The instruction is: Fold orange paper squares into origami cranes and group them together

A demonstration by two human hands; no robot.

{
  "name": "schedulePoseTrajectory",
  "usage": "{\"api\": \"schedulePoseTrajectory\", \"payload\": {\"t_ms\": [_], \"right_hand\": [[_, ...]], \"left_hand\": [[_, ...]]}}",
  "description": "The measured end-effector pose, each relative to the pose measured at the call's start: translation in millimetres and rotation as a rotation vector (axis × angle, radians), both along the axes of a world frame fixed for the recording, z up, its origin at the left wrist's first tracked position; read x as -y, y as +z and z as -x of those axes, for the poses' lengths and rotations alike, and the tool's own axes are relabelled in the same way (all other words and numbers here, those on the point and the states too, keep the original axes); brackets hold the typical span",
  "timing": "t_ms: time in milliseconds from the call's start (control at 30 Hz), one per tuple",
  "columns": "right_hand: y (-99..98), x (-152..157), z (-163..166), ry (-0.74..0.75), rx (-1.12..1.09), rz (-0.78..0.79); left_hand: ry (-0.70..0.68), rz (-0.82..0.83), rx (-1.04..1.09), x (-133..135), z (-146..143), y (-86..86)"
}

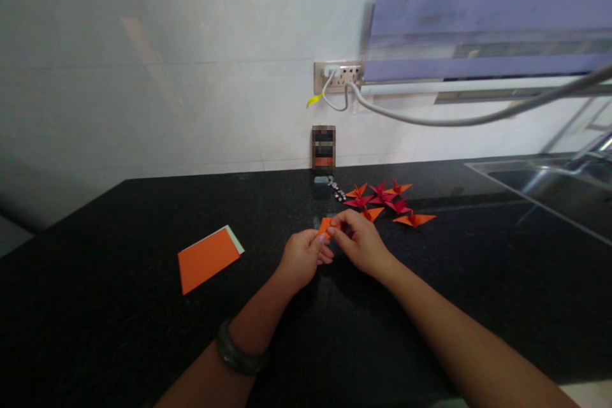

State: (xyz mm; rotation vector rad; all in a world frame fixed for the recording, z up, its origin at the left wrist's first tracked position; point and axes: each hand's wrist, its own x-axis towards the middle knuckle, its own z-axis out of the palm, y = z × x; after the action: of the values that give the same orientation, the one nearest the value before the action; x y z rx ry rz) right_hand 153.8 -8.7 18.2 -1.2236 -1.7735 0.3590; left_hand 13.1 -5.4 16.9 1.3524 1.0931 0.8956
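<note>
Between my two hands is a small folded piece of orange origami paper (326, 226), held just above the dark counter. My left hand (302, 257) pinches its left side between thumb and fingers, the other fingers curled below. On the right side, my right hand (359, 241) grips the paper with thumb and fingertips. Its exact folds are partly covered by my fingers. Just beyond my right hand lie several folded paper cranes (382, 196), some orange and some dark red. One orange crane (415, 220) sits apart at their right.
Orange paper sheets (210, 261) with a pale green one beneath lie on the black counter (119, 331) at left. A phone (324, 148) with a beaded strap (337, 191) leans on the wall. A cable (430, 121) runs from the socket (338, 76). A sink (549, 185) is at right.
</note>
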Motion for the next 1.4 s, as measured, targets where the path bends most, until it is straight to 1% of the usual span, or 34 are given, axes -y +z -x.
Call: {"api": "schedulePoseTrajectory", "payload": {"t_ms": [100, 167, 233, 300, 467, 600, 700, 833, 933, 1067, 1200, 1300, 1400], "right_hand": [[-1.5, -2.6, -0.8, -0.022, -0.180, 0.141], [-1.0, -3.4, -0.9, 0.043, -0.231, 0.272], [0.1, -3.0, -0.4, 0.141, -0.244, 0.397], [1.0, -2.0, 0.8, 0.202, -0.279, 0.467], [0.7, -0.7, 4.1, 0.165, -0.398, 0.461], [2.4, 1.0, 5.3, 0.182, -0.435, 0.450], [4.4, 2.2, 5.1, 0.191, -0.452, 0.444], [6.1, 0.8, 2.5, 0.162, -0.482, 0.433], [7.5, -1.2, -0.4, 0.135, -0.546, 0.420], [9.1, -2.0, -2.2, 0.140, -0.626, 0.437], [9.1, -2.2, -2.5, 0.161, -0.697, 0.476], [8.6, -3.2, -6.0, 0.156, -0.667, 0.468], [8.2, -4.0, -11.8, 0.175, -0.540, 0.455]], "left_hand": [[-0.016, -0.034, -0.003, 0.9, 0.0, 0.1], [-0.027, -0.077, -0.022, 1.4, 0.4, 0.1], [-0.042, -0.124, -0.055, 1.3, 0.9, -0.1], [-0.057, -0.156, -0.085, 0.8, 1.4, -0.6], [-0.073, -0.197, -0.134, -0.1, 2.9, -0.9], [-0.071, -0.208, -0.111, 1.8, 3.8, 2.1], [-0.054, -0.177, -0.077, 3.5, 2.9, 5.1], [0.002, -0.095, -0.050, 3.1, 1.0, 5.8], [0.022, -0.109, -0.040, 2.0, 1.3, 4.2], [-0.008, -0.173, -0.031, 3.5, 3.5, 5.0], [-0.053, -0.188, -0.053, 6.1, 4.6, 8.8], [-0.063, -0.155, -0.065, 6.9, 2.9, 8.9], [-0.058, -0.118, -0.032, 7.4, -0.3, 6.6]]}}
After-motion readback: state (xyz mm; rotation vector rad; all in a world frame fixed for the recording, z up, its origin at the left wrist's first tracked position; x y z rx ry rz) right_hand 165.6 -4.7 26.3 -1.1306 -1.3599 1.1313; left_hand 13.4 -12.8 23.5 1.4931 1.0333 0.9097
